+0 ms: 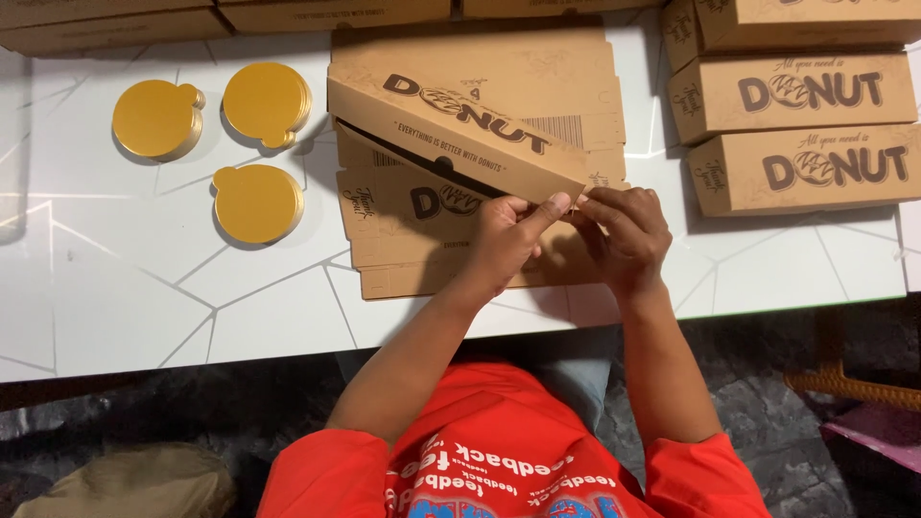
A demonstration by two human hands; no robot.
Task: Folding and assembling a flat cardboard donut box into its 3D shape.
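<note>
Person: red printed shirt at the bottom edge, both forearms reaching forward over the desk [115, 307], which is white with thin grey vein lines.
Left hand [504, 240]: closed on the near end of the brown box [460, 134], thumb on top at the corner.
Right hand [624, 235]: just beside the left, fingers curled onto the same corner. The two hands are together, both pinching that end.
Brown box: long, narrow, printed cardboard, half formed. It is tilted, with its near end lifted in the hands and its far end down toward the left, and a dark gap shows under its long side.
Flat blanks [422, 221]: a stack of unfolded cardboard of the same kind lies under the box, touching the hands' undersides.
Step in hand: looks like closing the end flap of one box, with the body already squared up.
Next move calls for: a firm hold on the corner while the flap is tucked in, and the long side kept from springing open.
Gold discs [257, 203]: three round gold boards or small stacks with tabs, well to the left, apart from the work.
Finished boxes [815, 168]: closed ones stacked at the right, and more along the far edge.
Hard to make out: the flap itself is hidden behind the fingers, so I cannot tell if it is seated. The far boxes are cut off by the frame.
</note>
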